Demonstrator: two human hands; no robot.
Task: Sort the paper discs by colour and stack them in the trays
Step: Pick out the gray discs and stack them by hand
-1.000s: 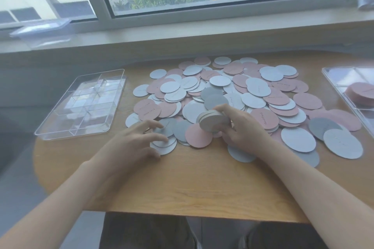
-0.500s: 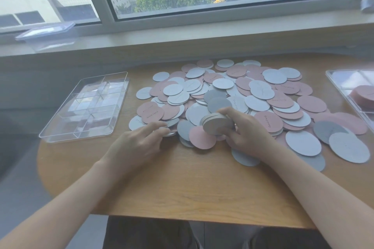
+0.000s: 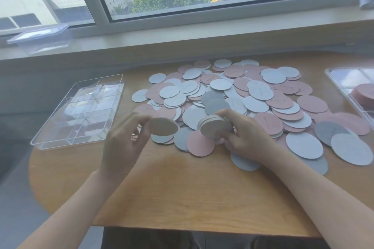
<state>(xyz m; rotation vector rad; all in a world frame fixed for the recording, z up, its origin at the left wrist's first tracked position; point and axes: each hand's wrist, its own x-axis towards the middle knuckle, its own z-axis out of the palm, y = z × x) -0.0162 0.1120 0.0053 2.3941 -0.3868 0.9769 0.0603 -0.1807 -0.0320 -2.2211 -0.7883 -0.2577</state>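
A wide pile of pink, white and grey paper discs (image 3: 238, 95) covers the middle of the wooden table. My left hand (image 3: 123, 139) pinches a single pale disc (image 3: 164, 126), lifted off the pile and tilted. My right hand (image 3: 249, 133) grips a small stack of pale discs (image 3: 214, 127) just above the pile's near edge. The two are a short gap apart. A clear divided tray (image 3: 81, 111) lies at the left with nothing in it. Another clear tray (image 3: 340, 81) at the right edge holds a stack of pink discs (image 3: 364, 95).
A clear lidded box (image 3: 40, 38) rests on the window sill at the back left. The wooden table (image 3: 192, 192) has a curved left edge and a straight front edge near my body. A window runs along the back.
My left hand has picked one pale disc off the pile and raised it toward the stack in my right hand. The right hand has kept its stack almost still.
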